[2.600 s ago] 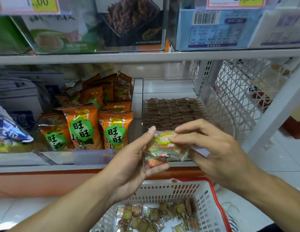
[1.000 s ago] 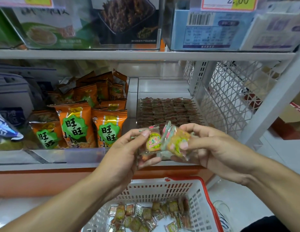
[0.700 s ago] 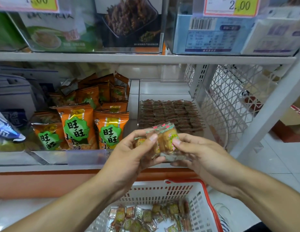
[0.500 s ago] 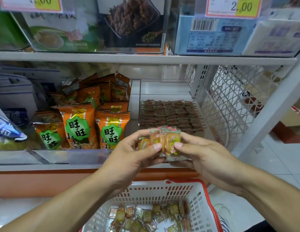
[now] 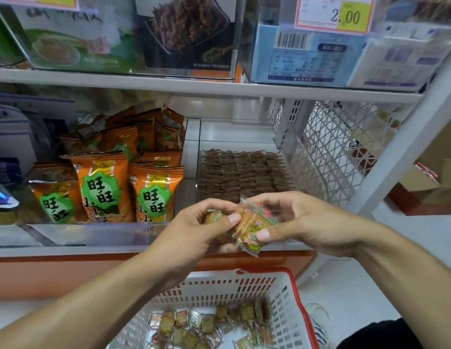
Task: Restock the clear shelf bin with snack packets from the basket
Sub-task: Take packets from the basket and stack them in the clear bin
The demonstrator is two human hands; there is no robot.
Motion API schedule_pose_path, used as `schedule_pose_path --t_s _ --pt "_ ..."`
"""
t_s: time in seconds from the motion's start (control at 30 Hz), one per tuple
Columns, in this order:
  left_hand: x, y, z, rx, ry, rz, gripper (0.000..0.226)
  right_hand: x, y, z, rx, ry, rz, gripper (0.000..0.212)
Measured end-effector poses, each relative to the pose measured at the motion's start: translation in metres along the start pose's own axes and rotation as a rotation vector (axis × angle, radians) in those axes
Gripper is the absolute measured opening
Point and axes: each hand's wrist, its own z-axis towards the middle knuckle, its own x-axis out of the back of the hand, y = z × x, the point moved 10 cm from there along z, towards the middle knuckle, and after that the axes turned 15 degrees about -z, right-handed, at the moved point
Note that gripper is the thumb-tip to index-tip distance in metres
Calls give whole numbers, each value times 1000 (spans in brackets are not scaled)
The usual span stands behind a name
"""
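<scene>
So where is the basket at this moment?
The basket sits low in the head view, right of centre, below both hands and in front of the shelf, with loose packets inside.

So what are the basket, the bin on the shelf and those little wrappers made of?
The basket looks like rigid white plastic with a red rim, moulded with slots. The bin seems clear hard plastic, acrylic perhaps; the rows inside show through its walls. The wrappers, pinched by both hands, look like thin glossy film, crinkled and partly see-through.
</scene>
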Motion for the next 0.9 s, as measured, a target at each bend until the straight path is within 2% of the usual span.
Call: schedule_pose_path --t_s 0.07,0.1,0.2,0.23,0.27,0.33,0.43,0.6,0.67,0.77,0.83,0.9 --pt "4 1 4 -22 42 -12 34 21 -7 -2 10 72 -163 50" --pt "5 2 6 -30 61 -22 35 40 -9 -3 -3 159 -304 50" --pt "5 3 11 -42 81 -47 34 106 -20 -11 -170 517 -1073 52" --pt "4 4 12 -45 83 -55 34 116 -24 -11 -230 585 -1322 51" --pt "3 4 13 -47 89 -60 33 120 -23 -6 -280 601 -1500 50" --pt "3 3 14 -39 109 -63 31 117 -13 13 -340 539 -1689 49" --pt "6 0 16 -5 128 -90 17 104 8 38 -383 426 -1760 42" --pt "8 0 16 31 166 -176 20 96 30 53 -495 254 -1717 34" --pt "8 1 16 32 173 -192 21 100 27 47 -535 230 -1735 35" --pt "6 2 15 35 170 -187 21 103 12 36 -532 288 -1823 39" --pt "6 2 15 36 168 -178 21 96 8 33 -504 297 -1847 34" --pt "5 2 15 35 167 -172 20 89 19 33 -542 199 -1814 22"
